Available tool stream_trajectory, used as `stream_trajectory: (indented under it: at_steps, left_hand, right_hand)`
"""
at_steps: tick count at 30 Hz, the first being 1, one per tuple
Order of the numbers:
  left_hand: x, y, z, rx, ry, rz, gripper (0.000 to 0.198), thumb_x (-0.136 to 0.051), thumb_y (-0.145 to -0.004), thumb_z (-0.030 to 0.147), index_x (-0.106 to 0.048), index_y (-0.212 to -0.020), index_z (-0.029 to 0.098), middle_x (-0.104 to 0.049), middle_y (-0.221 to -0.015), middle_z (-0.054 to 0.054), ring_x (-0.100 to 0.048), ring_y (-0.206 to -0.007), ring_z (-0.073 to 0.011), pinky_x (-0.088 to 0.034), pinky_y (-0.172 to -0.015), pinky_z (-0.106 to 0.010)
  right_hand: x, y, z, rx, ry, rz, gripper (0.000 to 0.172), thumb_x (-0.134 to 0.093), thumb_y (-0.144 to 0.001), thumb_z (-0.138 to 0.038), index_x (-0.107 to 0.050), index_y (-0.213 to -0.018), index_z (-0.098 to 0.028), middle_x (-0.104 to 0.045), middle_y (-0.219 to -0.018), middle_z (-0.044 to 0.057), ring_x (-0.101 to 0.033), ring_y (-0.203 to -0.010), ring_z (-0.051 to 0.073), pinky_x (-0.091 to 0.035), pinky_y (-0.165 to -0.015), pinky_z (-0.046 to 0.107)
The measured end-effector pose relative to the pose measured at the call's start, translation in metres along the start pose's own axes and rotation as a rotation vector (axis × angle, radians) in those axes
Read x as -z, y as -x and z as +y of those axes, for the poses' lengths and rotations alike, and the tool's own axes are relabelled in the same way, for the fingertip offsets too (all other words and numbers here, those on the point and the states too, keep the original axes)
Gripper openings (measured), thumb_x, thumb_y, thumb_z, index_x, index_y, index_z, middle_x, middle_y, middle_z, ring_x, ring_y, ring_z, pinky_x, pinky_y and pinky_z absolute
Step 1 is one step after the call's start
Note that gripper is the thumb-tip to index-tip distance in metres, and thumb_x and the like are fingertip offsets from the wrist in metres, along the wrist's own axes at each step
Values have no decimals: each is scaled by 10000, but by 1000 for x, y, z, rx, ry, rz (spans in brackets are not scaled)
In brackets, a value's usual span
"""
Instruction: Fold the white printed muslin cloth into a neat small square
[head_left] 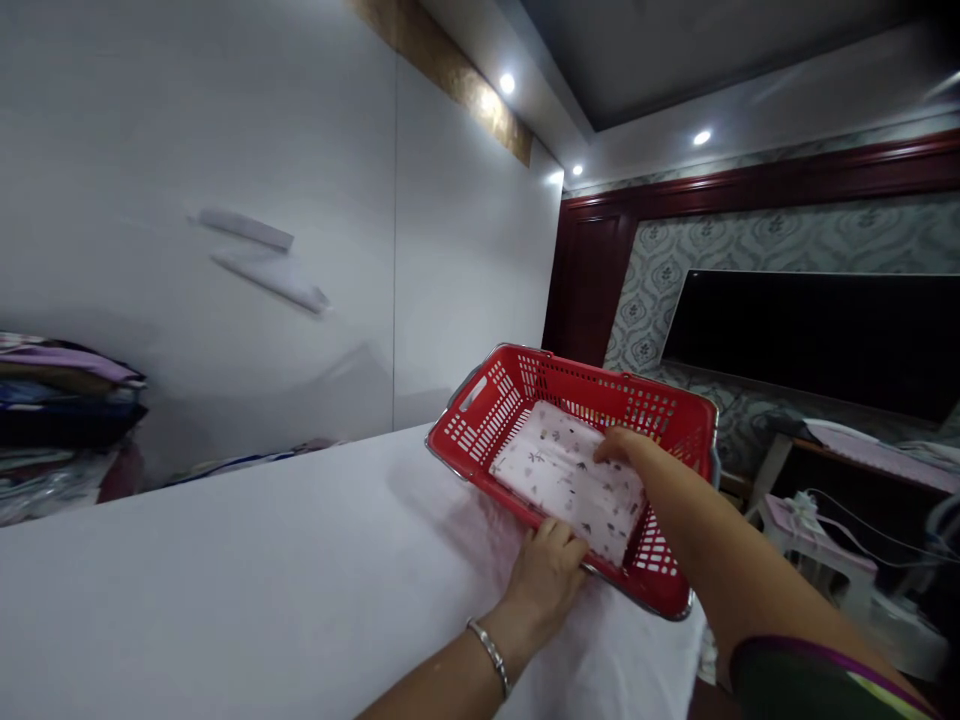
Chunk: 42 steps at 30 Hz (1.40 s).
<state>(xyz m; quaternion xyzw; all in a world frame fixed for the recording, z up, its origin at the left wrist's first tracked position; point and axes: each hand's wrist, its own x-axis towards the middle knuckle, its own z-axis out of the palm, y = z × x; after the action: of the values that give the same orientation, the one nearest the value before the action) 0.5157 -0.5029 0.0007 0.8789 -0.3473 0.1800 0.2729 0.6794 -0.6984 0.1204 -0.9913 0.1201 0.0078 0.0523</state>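
A red plastic basket [487, 400] with slotted walls sits at the right end of a white-covered table [262, 570]. Inside it lies a folded white cloth with a small floral print [555, 475]. My right hand [619, 445] reaches into the basket and rests on the cloth's far edge, fingers curled down onto it. My left hand [547, 570], with a silver bracelet on the wrist, grips the cloth's near edge where it hangs over the basket's front rim.
A stack of folded clothes [67, 390] lies at the far left. A white wall panel [262, 200] stands behind the table. A dark television [817, 335] and a cluttered desk [862, 450] fill the right side.
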Motion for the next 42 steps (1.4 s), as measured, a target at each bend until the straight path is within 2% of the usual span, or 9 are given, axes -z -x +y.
stream_trajectory:
  at_steps: [5, 10, 18, 24, 27, 29, 34, 38, 42]
  left_hand:
    - [15, -17, 2, -3, -93, -57, 119, -547, -829, 231, -600, -934, 213, -567, -1019, -31, -475, -1019, -196, -428, -861, -334]
    - [25, -53, 15, -19, -154, 16, 237, -560, -833, 350, -564, -1021, 205, -514, -1169, -63, -436, -1124, -222, -432, -913, -376]
    - [27, -114, 27, 33, -112, -7, 580, -673, -712, 230, -453, -1248, 209, -226, -1489, -120, -323, -1285, -338, -399, -969, -513]
    - [34, -103, 42, -42, 149, 219, 461, -579, -783, 221, -470, -1231, 204, -112, -1541, -68, -239, -1360, -271, -326, -1076, -419]
    - [43, -74, 42, 83, 460, 462, 371, -516, -836, 311, -486, -1188, 197, -310, -1458, -93, -342, -1309, -221, -322, -1080, -374]
    - [50, -50, 36, 339, 706, 542, 337, -470, -851, 366, -501, -1126, 172, -473, -1306, -130, -474, -1189, -230, -395, -1008, -396]
    - [60, 26, 25, 841, 1305, 302, 384, -420, -844, 434, -503, -1112, 172, -526, -1218, -139, -630, -895, -211, -495, -825, -415]
    - [76, 78, 40, 837, 1650, 167, 604, -357, -813, 616, -487, -1179, 153, -475, -1301, -185, -620, -993, -291, -488, -834, -491]
    - [149, 115, 45, 646, 1403, 551, 646, -210, -860, 615, -477, -1260, 183, -516, -1308, -142, -542, -1145, -293, -443, -918, -505]
  right_hand:
    - [13, 13, -8, 85, -43, 90, 262, -703, -603, -288, -699, -819, -139, -669, -745, 69, -631, -701, 193, -429, -577, 232]
    - [60, 26, 8, 115, -231, 353, 379, -676, -631, -420, -660, -886, -141, -652, -761, 58, -601, -684, 181, -380, -533, 228]
    - [144, 86, 40, 167, -1147, 763, 340, -743, -511, -310, -557, -749, -152, -532, -605, -28, -467, -532, 116, -350, -454, 227]
    - [160, 131, 33, 429, -1534, 871, 325, -740, -463, -218, -536, -708, -151, -515, -593, -44, -455, -522, 97, -361, -452, 220]
    - [155, 145, 26, 583, -1628, 796, 339, -734, -484, -213, -557, -762, -133, -537, -626, -32, -469, -533, 99, -376, -472, 224]
    - [149, 156, 17, 664, -1681, 695, 354, -733, -503, -214, -577, -806, -119, -560, -653, -17, -484, -546, 103, -386, -486, 226]
    - [119, 192, -30, 742, -1793, 327, 352, -741, -546, -243, -611, -851, -124, -592, -672, -3, -509, -539, 114, -406, -494, 231]
    - [93, 224, -88, 844, -1941, -30, 359, -718, -602, -279, -620, -914, -129, -624, -723, 5, -547, -571, 131, -455, -552, 258]
    - [80, 257, -146, 951, -2068, -352, 365, -635, -671, -331, -606, -977, -135, -646, -764, 18, -605, -675, 166, -499, -674, 297]
